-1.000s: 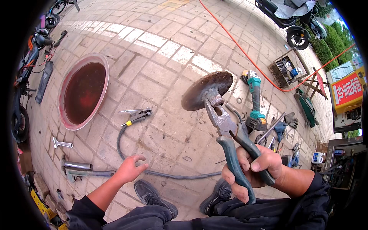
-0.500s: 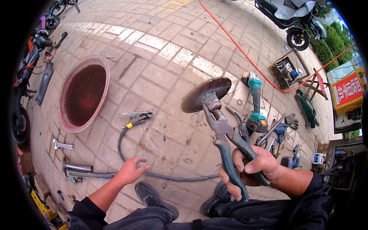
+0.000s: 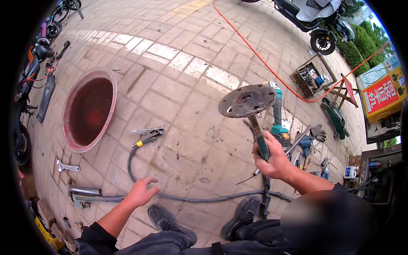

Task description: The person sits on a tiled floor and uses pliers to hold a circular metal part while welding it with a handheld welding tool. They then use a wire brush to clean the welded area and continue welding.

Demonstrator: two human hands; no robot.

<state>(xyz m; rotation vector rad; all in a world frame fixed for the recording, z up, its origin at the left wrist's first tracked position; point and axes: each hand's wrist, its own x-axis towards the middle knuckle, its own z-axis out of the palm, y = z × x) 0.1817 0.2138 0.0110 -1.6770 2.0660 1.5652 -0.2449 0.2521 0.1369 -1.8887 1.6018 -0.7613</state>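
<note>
Right fingers (image 3: 258,163) clenched, left fingers (image 3: 150,181) loose

on paving (image 3: 178,110): basin (image 3: 66,121) left, wrench (image 3: 68,167) before it; grinder (image 3: 277,112) right, behind disc (image 3: 247,100), box (image 3: 304,87) farther right.

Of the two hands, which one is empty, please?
The left hand, open near the black cable; the right hand grips the green-handled pliers below the round metal disc.
</note>
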